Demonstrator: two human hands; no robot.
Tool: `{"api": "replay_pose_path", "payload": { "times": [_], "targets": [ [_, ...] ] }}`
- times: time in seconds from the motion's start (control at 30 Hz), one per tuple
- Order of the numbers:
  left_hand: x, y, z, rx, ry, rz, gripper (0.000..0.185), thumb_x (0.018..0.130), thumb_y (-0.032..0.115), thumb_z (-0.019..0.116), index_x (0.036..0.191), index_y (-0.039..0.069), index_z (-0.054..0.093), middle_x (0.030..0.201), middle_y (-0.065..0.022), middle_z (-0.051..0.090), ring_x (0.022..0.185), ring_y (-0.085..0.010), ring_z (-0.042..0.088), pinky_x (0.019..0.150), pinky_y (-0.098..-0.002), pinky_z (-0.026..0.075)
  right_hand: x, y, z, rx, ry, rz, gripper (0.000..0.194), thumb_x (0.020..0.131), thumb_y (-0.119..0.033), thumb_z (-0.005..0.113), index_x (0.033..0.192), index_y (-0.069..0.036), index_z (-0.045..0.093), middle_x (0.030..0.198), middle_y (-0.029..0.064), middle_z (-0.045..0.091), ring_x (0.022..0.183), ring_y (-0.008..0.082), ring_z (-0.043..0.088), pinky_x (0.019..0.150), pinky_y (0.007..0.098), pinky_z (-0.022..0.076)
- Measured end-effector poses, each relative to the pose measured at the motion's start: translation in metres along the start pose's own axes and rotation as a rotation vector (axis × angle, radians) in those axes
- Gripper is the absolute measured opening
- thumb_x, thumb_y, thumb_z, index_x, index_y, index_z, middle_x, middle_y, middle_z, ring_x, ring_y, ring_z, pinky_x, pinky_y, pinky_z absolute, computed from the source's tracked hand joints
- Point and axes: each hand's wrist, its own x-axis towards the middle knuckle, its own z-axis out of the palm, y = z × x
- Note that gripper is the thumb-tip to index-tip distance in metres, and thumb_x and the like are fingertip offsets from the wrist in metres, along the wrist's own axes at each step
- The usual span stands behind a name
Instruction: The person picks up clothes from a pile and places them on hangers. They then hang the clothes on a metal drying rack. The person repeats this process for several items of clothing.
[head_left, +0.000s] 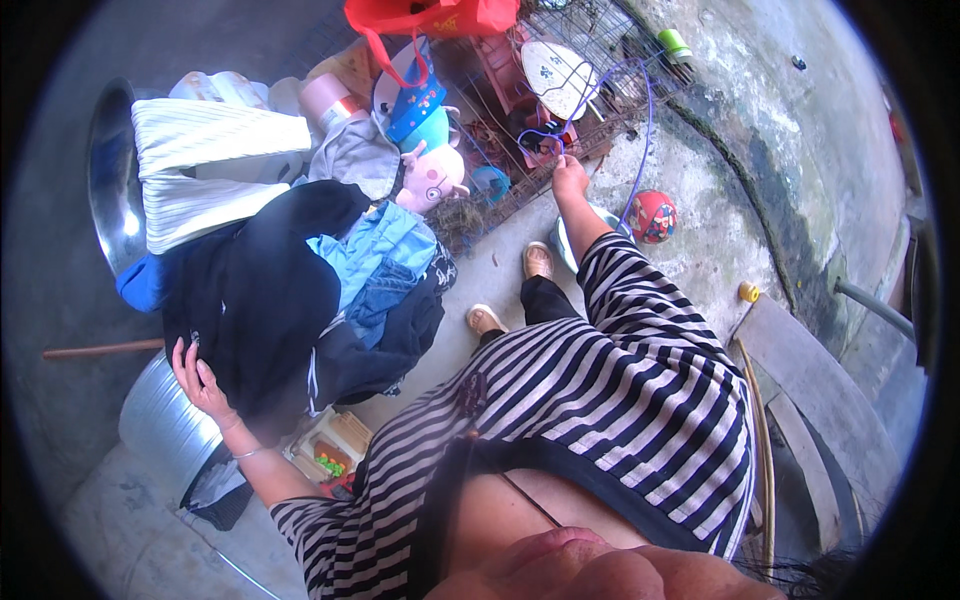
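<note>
My right hand (570, 176) is closed on a thin purple wire clothes hanger (649, 124), held out over the floor near a wire rack. At the left, my left hand (199, 381) touches the edge of a large black garment (262, 277), fingers spread and slightly bent. The garment lies on a heap with light blue clothing (394, 232), blue denim (384, 300) and dark cloth. Above it are a white ribbed garment (217, 135), a grey cloth (356, 157) and a pink plush pig (433, 176) with a blue hat.
A wire rack (480, 97) holds odds and ends, with a red bag (472, 19) at its top. A patterned red ball (652, 216) and a pale basin (564, 247) sit near my feet. A metal basin (112, 180) and a silvery drum (161, 424) stand left.
</note>
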Motion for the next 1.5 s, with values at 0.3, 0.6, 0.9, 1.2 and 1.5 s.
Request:
{"api": "replay_pose_path", "payload": {
  "times": [0.3, 0.6, 0.9, 1.2, 1.5],
  "targets": [
    [0.003, 0.002, -0.001, -0.055, 0.026, 0.056, 0.024, 0.092, 0.011, 0.049, 0.109, 0.000, 0.061, 0.123, -0.0170, 0.050, 0.108, -0.0260, 0.051, 0.093, -0.0335, 0.039, 0.027, -0.013, -0.002, -0.364, -0.030, -0.194, 0.027, 0.087, -0.030, 0.049, 0.091, -0.009, 0.064, 0.091, 0.0163, 0.065, 0.086, 0.0343, 0.062, 0.075, 0.0442, 0.0483],
    [0.002, 0.004, -0.012, -0.130, -0.020, -0.049, 0.028, 0.093, 0.019, 0.049, 0.109, -0.001, 0.060, 0.124, -0.0153, 0.052, 0.113, -0.0283, 0.049, 0.098, -0.0359, 0.035, -0.020, -0.042, -0.060, 0.167, 0.186, -0.294, 0.025, 0.088, -0.030, 0.056, 0.098, -0.011, 0.067, 0.074, 0.0110, 0.066, 0.066, 0.0208, 0.065, 0.065, 0.0315, 0.0491],
    [-0.001, 0.010, -0.028, -0.212, 0.046, 0.029, 0.031, 0.091, 0.016, 0.049, 0.116, 0.000, 0.057, 0.129, -0.0134, 0.050, 0.119, -0.0273, 0.047, 0.101, -0.0361, 0.033, -0.201, -0.156, -0.144, 1.095, -0.368, -0.326, 0.020, 0.093, -0.021, 0.053, 0.093, -0.004, 0.064, 0.063, -0.0064, 0.046, 0.052, 0.0027, 0.037, 0.047, 0.0184, 0.0278],
    [-0.020, 0.103, -0.050, -0.856, 0.000, 0.263, 0.083, 0.076, 0.055, 0.063, 0.132, -0.002, 0.038, 0.133, -0.0186, 0.044, 0.126, -0.0280, 0.040, 0.105, -0.0371, 0.027, -0.366, -0.204, -0.150, 1.127, -0.697, -0.613, 0.017, 0.094, -0.013, 0.050, 0.102, -0.001, 0.060, 0.068, -0.0037, 0.048, 0.058, 0.0035, 0.038, 0.052, 0.0180, 0.0301],
    [-0.022, 0.178, -0.038, -1.483, 0.001, 0.447, 0.082, 0.076, 0.035, 0.073, 0.136, 0.002, 0.027, 0.125, -0.0191, 0.047, 0.119, -0.0248, 0.045, 0.103, -0.0397, 0.032, -0.421, -0.207, -0.136, 0.942, -0.771, -0.765, 0.016, 0.094, -0.013, 0.051, 0.101, -0.001, 0.059, 0.075, -0.0010, 0.055, 0.065, 0.0048, 0.045, 0.058, 0.0187, 0.0384]
  ]
}}
